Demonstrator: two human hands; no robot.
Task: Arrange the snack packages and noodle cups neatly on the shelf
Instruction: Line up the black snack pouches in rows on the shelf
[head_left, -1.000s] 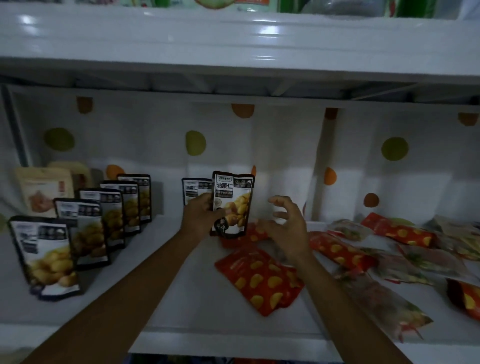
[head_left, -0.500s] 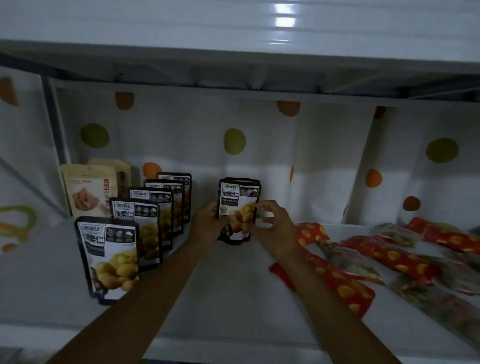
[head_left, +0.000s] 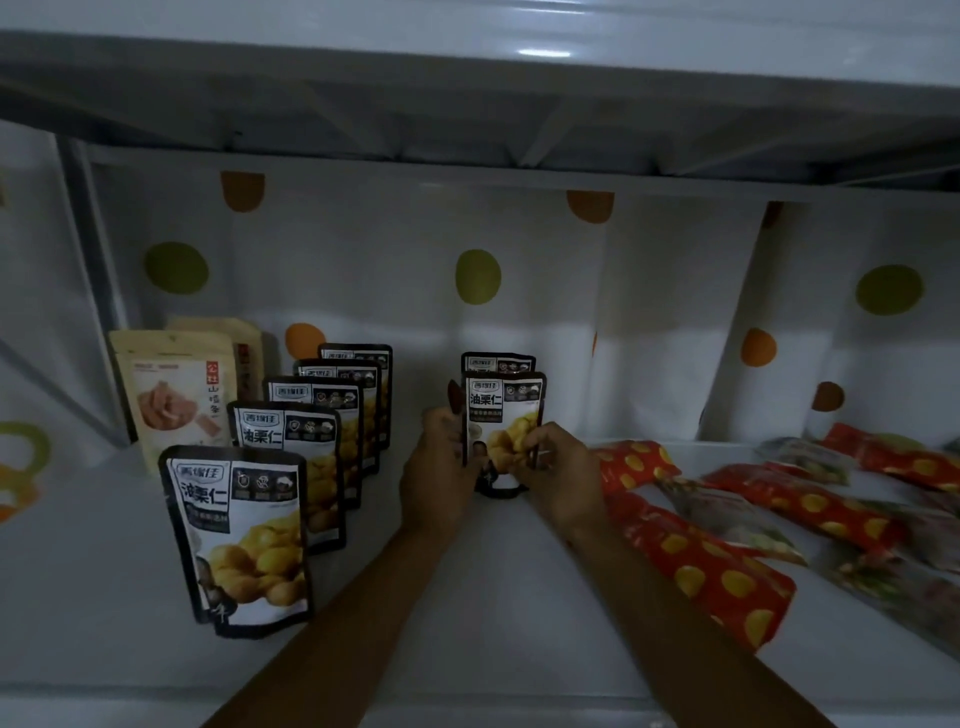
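While both hands meet at the middle of the white shelf (head_left: 467, 597), a black chestnut pouch (head_left: 503, 410) stands upright between them. Left hand (head_left: 441, 467) wraps the pouch's left edge, thumb up along the side; right hand (head_left: 558, 475) pinches its lower right corner, fingers curled onto the printed yellow kernels. Right behind it, nearly touching, a second black pouch (head_left: 497, 362) stands with only its top band showing. Whether the front pouch's base rests fully on the shelf is hard to call, since the hands cover it.

Over on the left, a row of five matching black pouches runs front to back, all upright, each overlapping the one behind: the nearest pouch (head_left: 239, 540) is largest in view, the rearmost (head_left: 358, 358) close to the backing. Beside that row at the back left, a beige snack bag (head_left: 174, 395) stands facing out, with another beige bag (head_left: 236, 338) tucked behind it.

On the right, things are loose: red packets with yellow spots lie flat, one (head_left: 701, 571) just beside the right forearm, another (head_left: 631, 462) near the right hand, more (head_left: 795, 501) further right, mixed with clear packets (head_left: 727, 514) whose contents are too dim to read. A white backing with green and orange dots (head_left: 478, 275) hangs behind everything.
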